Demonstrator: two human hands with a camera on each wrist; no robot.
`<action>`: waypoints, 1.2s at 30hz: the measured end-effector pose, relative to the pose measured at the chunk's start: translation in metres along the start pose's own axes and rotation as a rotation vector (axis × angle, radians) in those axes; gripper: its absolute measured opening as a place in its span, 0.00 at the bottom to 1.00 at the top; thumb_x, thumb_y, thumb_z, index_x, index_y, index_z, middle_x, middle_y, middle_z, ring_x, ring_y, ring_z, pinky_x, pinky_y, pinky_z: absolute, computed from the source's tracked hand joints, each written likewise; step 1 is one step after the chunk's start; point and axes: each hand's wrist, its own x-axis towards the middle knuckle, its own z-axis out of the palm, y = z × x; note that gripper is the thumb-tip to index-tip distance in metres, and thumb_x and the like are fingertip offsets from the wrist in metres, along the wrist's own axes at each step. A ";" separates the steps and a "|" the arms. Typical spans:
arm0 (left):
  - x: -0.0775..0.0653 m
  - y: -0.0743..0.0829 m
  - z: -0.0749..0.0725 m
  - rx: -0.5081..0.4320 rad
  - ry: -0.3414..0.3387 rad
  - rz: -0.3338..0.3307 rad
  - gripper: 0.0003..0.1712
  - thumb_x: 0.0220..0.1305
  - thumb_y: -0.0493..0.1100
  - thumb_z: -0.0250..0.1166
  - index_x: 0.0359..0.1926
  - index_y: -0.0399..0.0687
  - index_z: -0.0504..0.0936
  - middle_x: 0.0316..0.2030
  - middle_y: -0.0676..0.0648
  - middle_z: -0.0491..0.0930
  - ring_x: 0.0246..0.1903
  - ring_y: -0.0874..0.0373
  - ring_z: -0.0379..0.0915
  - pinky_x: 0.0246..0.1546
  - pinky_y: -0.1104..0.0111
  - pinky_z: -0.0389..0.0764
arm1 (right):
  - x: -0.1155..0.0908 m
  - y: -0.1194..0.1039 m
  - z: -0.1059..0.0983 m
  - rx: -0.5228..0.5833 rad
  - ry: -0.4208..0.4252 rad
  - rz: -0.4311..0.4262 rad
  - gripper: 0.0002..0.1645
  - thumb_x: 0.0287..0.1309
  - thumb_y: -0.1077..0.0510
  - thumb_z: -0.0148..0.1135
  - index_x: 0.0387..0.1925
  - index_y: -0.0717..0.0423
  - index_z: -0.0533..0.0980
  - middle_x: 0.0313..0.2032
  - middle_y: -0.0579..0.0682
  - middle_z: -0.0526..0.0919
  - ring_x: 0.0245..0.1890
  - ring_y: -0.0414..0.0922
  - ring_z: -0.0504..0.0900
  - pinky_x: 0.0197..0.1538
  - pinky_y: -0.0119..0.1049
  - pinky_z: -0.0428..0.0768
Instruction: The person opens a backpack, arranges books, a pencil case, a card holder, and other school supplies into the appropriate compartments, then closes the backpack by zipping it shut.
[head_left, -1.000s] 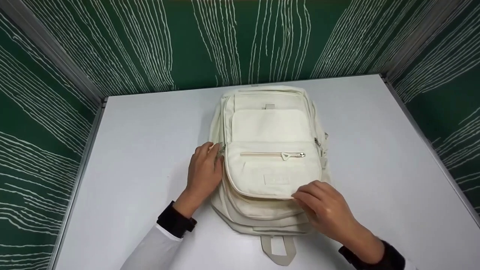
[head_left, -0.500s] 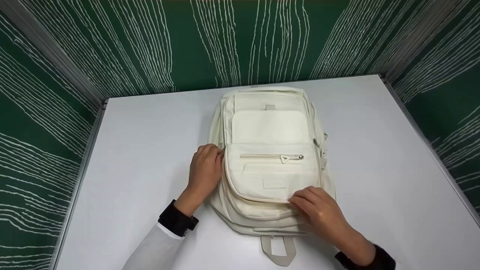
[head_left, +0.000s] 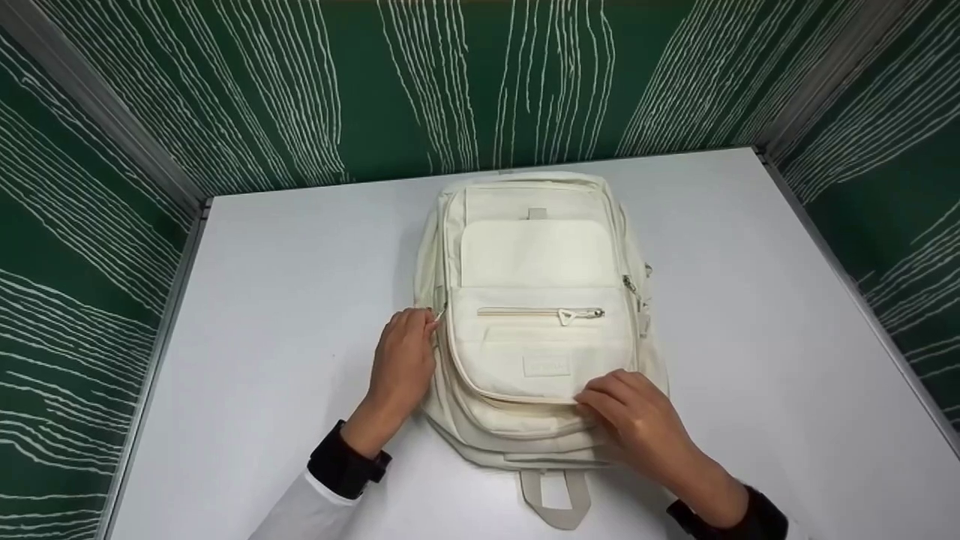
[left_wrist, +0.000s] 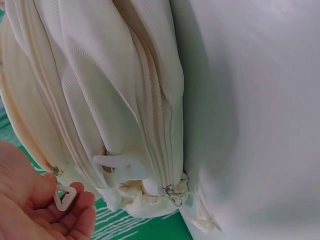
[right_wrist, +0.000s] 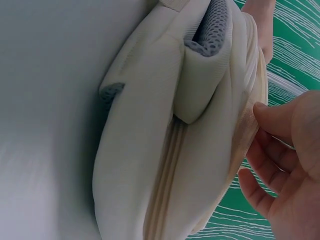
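A cream backpack (head_left: 540, 255) lies on the white table, its front pocket's lower edge standing apart from the layers beneath. At its left side my left hand (head_left: 405, 356) pinches a white triangular zipper pull (left_wrist: 65, 198), which hangs from a metal slider (left_wrist: 55, 171) on the pocket's zipper. My right hand (head_left: 637, 412) pinches the lower right edge of the front pocket (head_left: 517, 379) between thumb and fingers. The right wrist view shows the thumb (right_wrist: 267, 116) pressed on the zipper tape along that edge. Another zipper slider (head_left: 628, 283) sits on the pocket's right side.
The white table (head_left: 285, 285) spreads around the bag, and green panels (head_left: 480, 82) with white wavy lines enclose it at the back and sides. A grey carry handle (head_left: 556, 510) points toward the near edge. Another zipper pull (left_wrist: 172, 194) hangs by the table.
My left hand has slid a little down the bag's left side with the zipper pull. My right hand has shifted slightly left and down, still pinching the pocket edge.
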 end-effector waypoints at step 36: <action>-0.072 0.047 -0.010 0.041 -0.013 0.198 0.12 0.62 0.29 0.69 0.28 0.42 0.75 0.20 0.51 0.69 0.20 0.60 0.65 0.24 0.66 0.70 | 0.004 0.002 0.004 0.044 0.019 -0.007 0.16 0.77 0.52 0.59 0.37 0.56 0.86 0.36 0.46 0.85 0.35 0.44 0.82 0.41 0.41 0.76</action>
